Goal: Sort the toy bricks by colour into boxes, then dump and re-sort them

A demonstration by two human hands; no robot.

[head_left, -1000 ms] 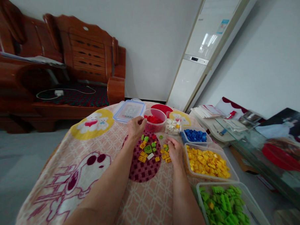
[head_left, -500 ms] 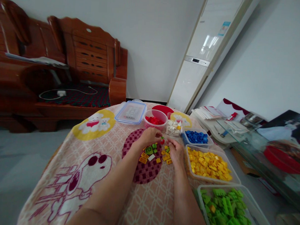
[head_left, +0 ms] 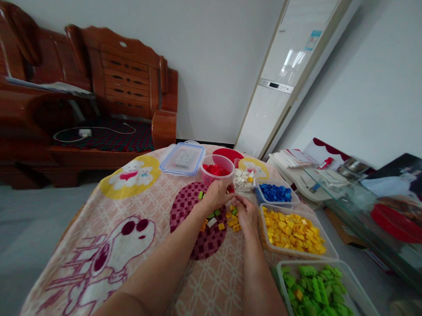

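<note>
My left hand (head_left: 217, 195) is closed, its fingertips pinching a small red building brick (head_left: 231, 190) that is mostly hidden by the fingers. Close on its right, my right hand (head_left: 247, 211) has its fingers pressed together near the same spot; whatever they hold is too small to make out. Under and between the hands lie loose bricks: several yellow bricks (head_left: 233, 222), a white brick (head_left: 211, 222) and a few green bricks (head_left: 201, 195), partly covered by my left hand and wrist.
Beyond my left hand stands a round tub (head_left: 217, 178) of red bricks, with white bricks (head_left: 243, 180) beside it. Boxes of blue bricks (head_left: 275, 193), yellow bricks (head_left: 293, 230) and green bricks (head_left: 319, 293) line the right edge. A blue-rimmed lid (head_left: 183, 158) lies at the back left.
My left hand has moved slightly right and nearer my right hand, now covering more of the loose bricks. The red piece between the hands sits a little higher, at the left fingertips.
</note>
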